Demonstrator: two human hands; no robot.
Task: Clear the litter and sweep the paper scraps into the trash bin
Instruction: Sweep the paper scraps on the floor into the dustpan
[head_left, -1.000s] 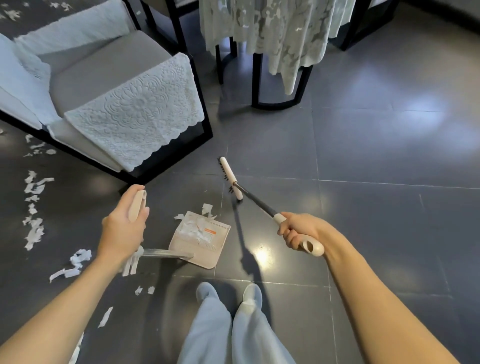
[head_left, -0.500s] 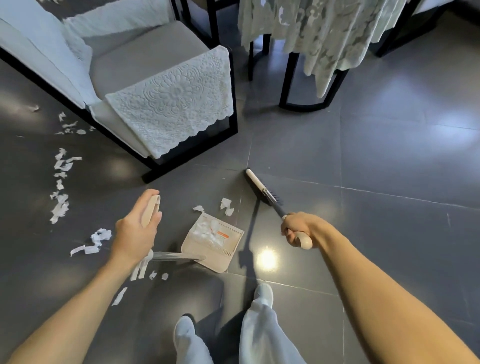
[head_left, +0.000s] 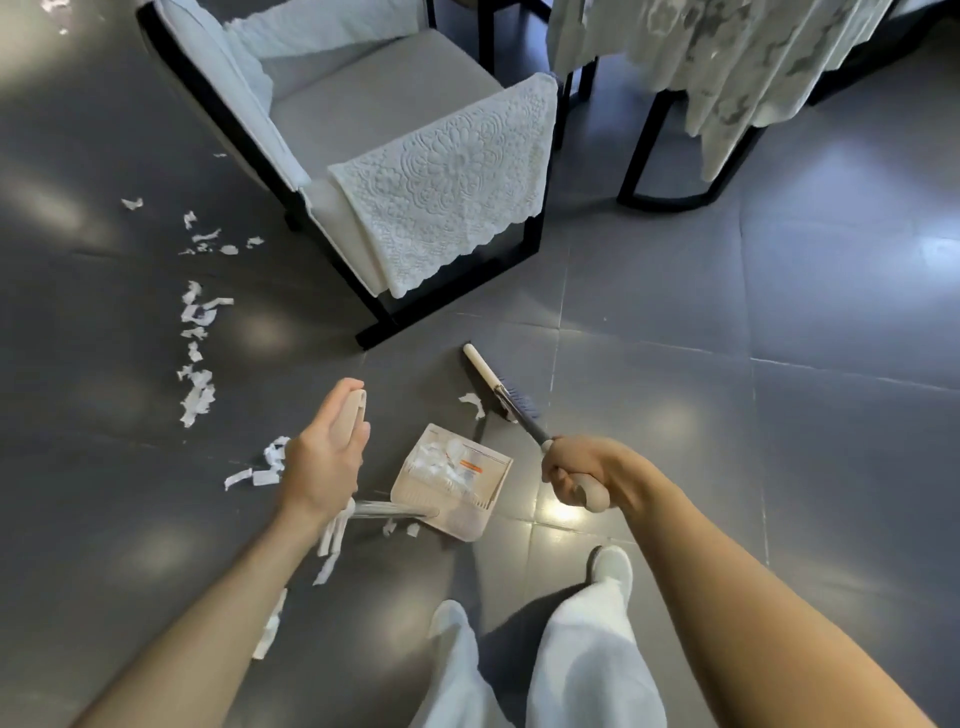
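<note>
My left hand (head_left: 324, 460) has its fingers curled round the top of the long handle of the dustpan (head_left: 470, 514), which sits on the floor (head_left: 727, 415) just ahead of my feet with a heap of paper in it. My right hand (head_left: 576, 470) is clamped on the end of the broom (head_left: 485, 371); its head is low beside the pan's mouth, and one loose scrap (head_left: 474, 404) lies between the two.

The worry is that scrap: it is light, so a brisk stroke could flick it over or past the pan, or toward the armchair (head_left: 436, 197) and under its frame. If I let the pan's lip lift, paper will slide beneath it (a few bits already lie behind the pan, near my left wrist). Tipping the pan while I reach for the trail of scraps (head_left: 197, 384) off to my left could spill what it holds. The trash bin is not in view, so a carry is likely.
</note>
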